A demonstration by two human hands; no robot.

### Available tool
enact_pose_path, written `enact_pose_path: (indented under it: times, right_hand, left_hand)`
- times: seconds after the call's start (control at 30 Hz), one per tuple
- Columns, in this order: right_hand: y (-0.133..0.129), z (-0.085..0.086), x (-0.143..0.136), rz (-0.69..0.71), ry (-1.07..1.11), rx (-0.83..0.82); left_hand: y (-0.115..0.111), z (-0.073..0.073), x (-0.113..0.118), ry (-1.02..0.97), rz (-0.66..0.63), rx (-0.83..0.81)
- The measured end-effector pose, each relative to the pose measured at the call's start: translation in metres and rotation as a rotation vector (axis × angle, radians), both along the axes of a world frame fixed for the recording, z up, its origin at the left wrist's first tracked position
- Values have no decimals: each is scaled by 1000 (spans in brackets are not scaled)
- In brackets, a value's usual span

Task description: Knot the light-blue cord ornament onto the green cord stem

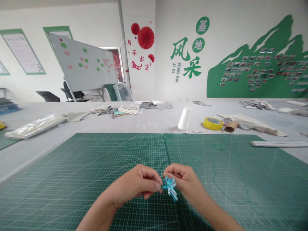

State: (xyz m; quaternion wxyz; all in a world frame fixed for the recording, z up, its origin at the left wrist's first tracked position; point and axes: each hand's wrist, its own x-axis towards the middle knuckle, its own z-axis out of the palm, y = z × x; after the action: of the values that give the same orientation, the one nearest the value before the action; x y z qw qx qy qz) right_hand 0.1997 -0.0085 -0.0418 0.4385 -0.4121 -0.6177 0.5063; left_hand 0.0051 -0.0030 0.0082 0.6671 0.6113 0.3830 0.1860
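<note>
Above the green cutting mats, my left hand [141,183] pinches the short green stem of a small blue craft flower [171,188] between thumb and fingertips. The flower lies sideways, its blue petals with pale shiny lines pointing right. My right hand [184,179] is closed close beside the upper petals, fingertips pressed together. Whatever those fingertips hold, if anything, is hidden. Loose green thread [215,173] trails in curves across the right mat, from near my right hand outward.
Both cutting mats [96,154] lie on a grey table. Beyond them stand a white thread cone [184,118], a yellow tape roll [213,123] and a cardboard tube [231,126]. Fabric scraps [130,109] lie farther back. A clear plastic-wrapped bundle [38,125] rests at left.
</note>
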Motion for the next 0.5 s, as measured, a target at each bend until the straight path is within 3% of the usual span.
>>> enact_pose_path:
  times: [0.2, 0.5]
  right_hand:
    - [0, 4, 3, 51, -60, 103]
    - [-3, 5, 3, 123, -59, 4]
  left_hand:
    - [-1, -4, -1, 80, -83, 90]
    - [-4, -10, 3, 244, -62, 227]
